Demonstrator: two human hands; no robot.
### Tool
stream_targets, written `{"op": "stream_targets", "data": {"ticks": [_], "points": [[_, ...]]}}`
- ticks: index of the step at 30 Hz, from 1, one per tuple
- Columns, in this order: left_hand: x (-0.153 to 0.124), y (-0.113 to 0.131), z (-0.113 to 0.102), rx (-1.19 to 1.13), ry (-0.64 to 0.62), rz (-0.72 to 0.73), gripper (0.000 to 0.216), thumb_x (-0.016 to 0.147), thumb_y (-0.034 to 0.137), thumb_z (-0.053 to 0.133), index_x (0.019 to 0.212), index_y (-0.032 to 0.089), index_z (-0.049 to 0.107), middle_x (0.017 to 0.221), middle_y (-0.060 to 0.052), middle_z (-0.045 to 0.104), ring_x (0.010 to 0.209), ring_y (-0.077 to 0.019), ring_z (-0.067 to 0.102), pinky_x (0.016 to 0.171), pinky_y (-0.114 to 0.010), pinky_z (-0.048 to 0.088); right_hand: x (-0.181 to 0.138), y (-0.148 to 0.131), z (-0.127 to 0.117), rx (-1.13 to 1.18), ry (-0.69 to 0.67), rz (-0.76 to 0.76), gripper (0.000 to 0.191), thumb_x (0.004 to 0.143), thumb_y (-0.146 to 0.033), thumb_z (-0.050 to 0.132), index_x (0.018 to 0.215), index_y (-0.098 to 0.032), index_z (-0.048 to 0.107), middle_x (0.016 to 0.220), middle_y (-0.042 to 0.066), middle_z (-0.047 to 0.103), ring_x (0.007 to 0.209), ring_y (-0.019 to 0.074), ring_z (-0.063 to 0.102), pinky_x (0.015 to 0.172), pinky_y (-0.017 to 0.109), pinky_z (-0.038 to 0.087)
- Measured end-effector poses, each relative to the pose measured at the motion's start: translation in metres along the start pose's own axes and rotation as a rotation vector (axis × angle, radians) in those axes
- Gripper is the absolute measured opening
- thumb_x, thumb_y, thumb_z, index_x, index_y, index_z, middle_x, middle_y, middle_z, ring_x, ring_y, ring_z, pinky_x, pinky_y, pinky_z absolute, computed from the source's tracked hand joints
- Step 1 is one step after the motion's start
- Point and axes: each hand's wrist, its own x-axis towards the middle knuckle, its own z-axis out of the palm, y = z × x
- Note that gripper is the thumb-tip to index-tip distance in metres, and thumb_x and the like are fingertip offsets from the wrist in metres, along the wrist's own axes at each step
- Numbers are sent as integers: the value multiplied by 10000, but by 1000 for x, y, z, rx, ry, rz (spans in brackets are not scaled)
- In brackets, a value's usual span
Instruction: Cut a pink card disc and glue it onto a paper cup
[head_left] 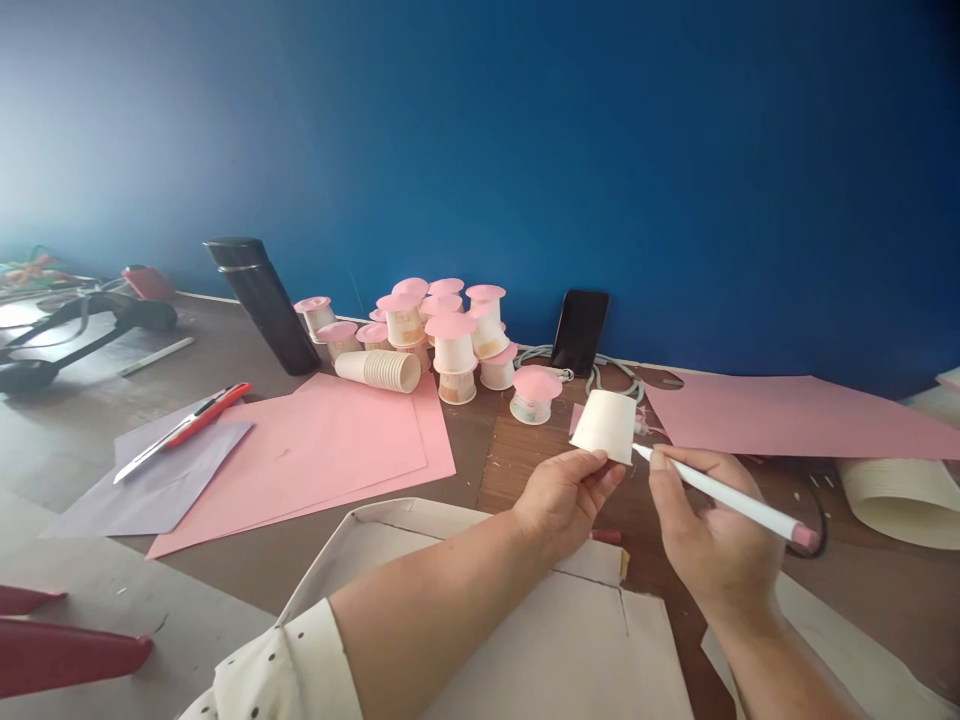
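My left hand (566,500) pinches the rim of a white paper cup (606,425), which is held upside down above the desk. In my right hand (712,540) is a white felt-tip pen (739,498) with a pink end. Its tip points at the cup's lower right side, close to the rim; whether it touches I cannot tell. Beyond the cup stands a small cup with a pink paper disc (537,385) on top. Several more such cups (454,345) are grouped and partly stacked against the wall, beside a nested stack of plain paper cups (379,370) lying on its side.
Pink paper sheets (330,450) lie at left, with a red utility knife (187,428) on a lilac sheet (172,490). A black flask (262,305) and a phone (581,332) stand near the blue wall. Another pink sheet (795,412) and a paper roll (900,500) are at right.
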Motion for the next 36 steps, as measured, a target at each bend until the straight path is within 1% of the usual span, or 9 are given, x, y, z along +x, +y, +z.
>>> {"op": "stream_targets", "data": {"ticks": [3,7,11,13,16,21,25,30,36], "points": [[-1,0,2,0,-6,11,65,835,50,633,819,62,695,927,-101,700,809,-108,683,892,-206,554,0,0,1,-12,-12,-34,130,900,-320,640,903,-195,675,834,59,713,743,187,687,658,294,556],[-3,0,4,9,13,2,81,840,46,621,818,56,699,934,-103,701,797,-103,682,891,-200,549,0,-2,3,-39,-26,-40,145,911,-331,627,902,-194,673,831,61,718,732,184,692,642,287,557],[-6,3,8,19,59,-37,94,844,51,625,797,81,701,891,-82,703,791,-112,678,918,-248,553,0,-2,5,-46,-30,-46,155,913,-337,627,904,-191,677,838,68,726,738,188,697,650,292,560],[-8,4,10,22,72,-31,106,833,40,630,769,87,701,873,-84,705,802,-121,676,938,-268,550,0,-2,5,-51,-30,-45,160,913,-340,627,904,-188,680,846,73,730,750,192,699,660,298,561],[-9,4,12,23,58,0,123,822,29,628,744,83,705,878,-98,710,808,-123,675,962,-262,538,0,-3,5,-51,-30,-51,165,916,-338,620,902,-185,680,853,78,733,766,196,702,673,301,562],[-7,0,11,35,39,13,145,818,33,613,718,93,700,821,-89,697,832,-134,677,990,-273,530,1,-3,5,-63,-31,-60,167,916,-335,619,900,-182,684,849,78,736,774,195,705,692,299,561],[-4,-3,8,25,-5,64,127,804,32,619,730,77,711,866,-111,704,862,-147,680,1019,-283,513,0,-3,6,-89,-25,-55,166,910,-331,622,885,-182,690,835,76,738,754,195,705,682,295,556],[-3,-4,4,39,-58,76,81,797,56,643,764,66,716,929,-131,709,923,-171,681,1068,-318,479,0,-3,6,-108,-39,-56,181,906,-343,615,873,-180,685,814,72,736,724,193,703,660,289,548],[0,-7,1,57,-82,113,32,741,106,716,752,77,710,922,-135,713,999,-215,673,1103,-363,446,2,-2,5,-123,-64,-72,174,902,-344,609,856,-191,679,784,59,733,719,196,702,658,291,542]]}}
